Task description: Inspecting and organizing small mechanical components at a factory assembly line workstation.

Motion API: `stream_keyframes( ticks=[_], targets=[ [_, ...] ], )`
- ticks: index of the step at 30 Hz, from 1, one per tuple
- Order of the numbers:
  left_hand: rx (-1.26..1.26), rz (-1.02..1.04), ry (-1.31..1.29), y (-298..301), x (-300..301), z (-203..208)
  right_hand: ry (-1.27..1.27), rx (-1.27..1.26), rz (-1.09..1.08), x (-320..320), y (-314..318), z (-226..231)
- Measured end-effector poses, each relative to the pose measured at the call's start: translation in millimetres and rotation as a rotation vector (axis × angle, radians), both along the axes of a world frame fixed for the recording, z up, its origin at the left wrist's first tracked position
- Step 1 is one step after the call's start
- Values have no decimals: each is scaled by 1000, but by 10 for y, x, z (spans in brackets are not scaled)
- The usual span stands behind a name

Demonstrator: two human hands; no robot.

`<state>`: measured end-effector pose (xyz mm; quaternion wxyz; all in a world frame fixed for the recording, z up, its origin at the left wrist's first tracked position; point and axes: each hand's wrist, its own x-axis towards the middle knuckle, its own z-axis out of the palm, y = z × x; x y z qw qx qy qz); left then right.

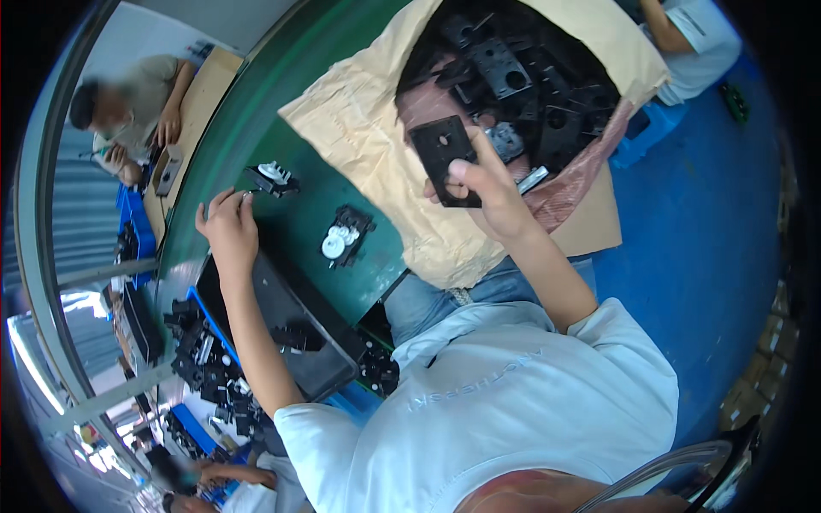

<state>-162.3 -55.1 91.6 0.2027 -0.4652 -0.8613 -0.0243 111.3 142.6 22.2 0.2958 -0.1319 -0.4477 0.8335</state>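
Note:
My right hand [487,184] grips a flat black rectangular plastic plate [434,147] with a hole in it, thumb across its face. The plate is over the mouth of a large tan paper sack [355,111] filled with black plastic parts [556,124]. On the left, my left hand [229,231] reaches over the green table, its fingertips bent together around something small and dark that I cannot make out. Just beyond those fingertips lies a black mechanism with white parts [275,178]. A second black mechanism with white gears [340,239] lies between the hand and the sack.
Below my left forearm stands a black bin [295,321], with a heap of black and white parts [209,363] beside it. A person [137,111] sits at a wooden bench at the upper left. Another person's arm and sleeve [688,34] show at the upper right.

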Motion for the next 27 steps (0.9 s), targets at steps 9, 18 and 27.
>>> stream_keyframes(
  ticks=[9,18,27],
  targets=[
    [1317,-131,-704,-447,1064,140,116,-54,353,-600,-827,64],
    [1213,197,-706,-349,1442,-9,180,-3,465,-645,-1289,102],
    [1251,224,-758,-279,1414,-69,137,127,432,-634,-1266,91]
  ],
)
